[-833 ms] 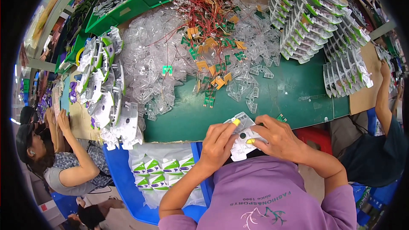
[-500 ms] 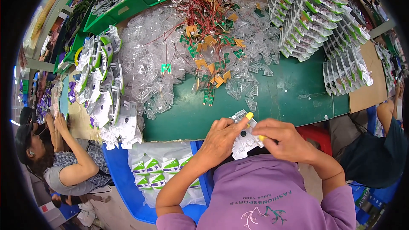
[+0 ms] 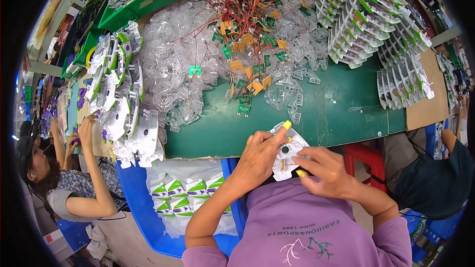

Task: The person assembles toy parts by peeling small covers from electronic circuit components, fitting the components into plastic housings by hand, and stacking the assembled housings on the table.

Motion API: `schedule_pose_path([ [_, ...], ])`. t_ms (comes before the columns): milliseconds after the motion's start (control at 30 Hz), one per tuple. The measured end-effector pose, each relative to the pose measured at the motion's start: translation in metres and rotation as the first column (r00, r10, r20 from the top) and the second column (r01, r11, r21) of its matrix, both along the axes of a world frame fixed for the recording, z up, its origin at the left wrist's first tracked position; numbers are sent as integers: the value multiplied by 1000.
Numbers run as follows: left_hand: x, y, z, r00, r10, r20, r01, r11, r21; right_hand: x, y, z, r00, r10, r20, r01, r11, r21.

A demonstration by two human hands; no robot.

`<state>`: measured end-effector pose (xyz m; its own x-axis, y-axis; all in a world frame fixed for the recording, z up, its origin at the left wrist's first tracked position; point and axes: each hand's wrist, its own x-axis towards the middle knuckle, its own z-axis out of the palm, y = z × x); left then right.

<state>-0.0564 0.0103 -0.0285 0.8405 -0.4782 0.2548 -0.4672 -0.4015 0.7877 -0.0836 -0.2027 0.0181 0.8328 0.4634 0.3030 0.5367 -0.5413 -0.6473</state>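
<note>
My left hand is closed around the left side of a white plastic shell, held at the table's front edge by my lap. A yellow finger cot covers its thumb, which points up past the shell's top. The shell has a dark round hole and a small brownish strip inside. Over the shell's right side, my right hand has bent fingers; a fingertip touches the shell. Its thumb, also in a yellow cot, stands apart from the index finger near the shell's lower corner. I see nothing held between them.
Clear plastic parts and red-wired green circuit boards lie heaped on the green table. White-green shells are stacked left and right. A blue bin holds wrapped white-green pieces. Co-workers sit left and right.
My right hand has shifted slightly down, its thumb parting from its index finger. The shell has turned a little in my left hand. The left co-worker's hands have moved.
</note>
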Motion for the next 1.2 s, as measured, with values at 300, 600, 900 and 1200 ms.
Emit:
schedule_pose_path([
  [300, 0, -6, -1, 995, 99, 13, -97, 990, -105, -14, -24, -36, 885, -296, -359, 364, 921, 138],
  [600, 2, 0, 7, 972, 236, -3, -235, 968, -85, 13, -142, -55, 697, -589, -410, 717, 596, 362],
  [900, 1, -4, -7, 979, 206, -11, -205, 966, -157, 26, -143, -38, 636, -767, 88, 754, 642, 140],
  [1200, 1, 1, -17, 977, 194, 86, -170, 957, -236, 118, 102, 22, 978, -55, 203, 18, 984, 178],
])
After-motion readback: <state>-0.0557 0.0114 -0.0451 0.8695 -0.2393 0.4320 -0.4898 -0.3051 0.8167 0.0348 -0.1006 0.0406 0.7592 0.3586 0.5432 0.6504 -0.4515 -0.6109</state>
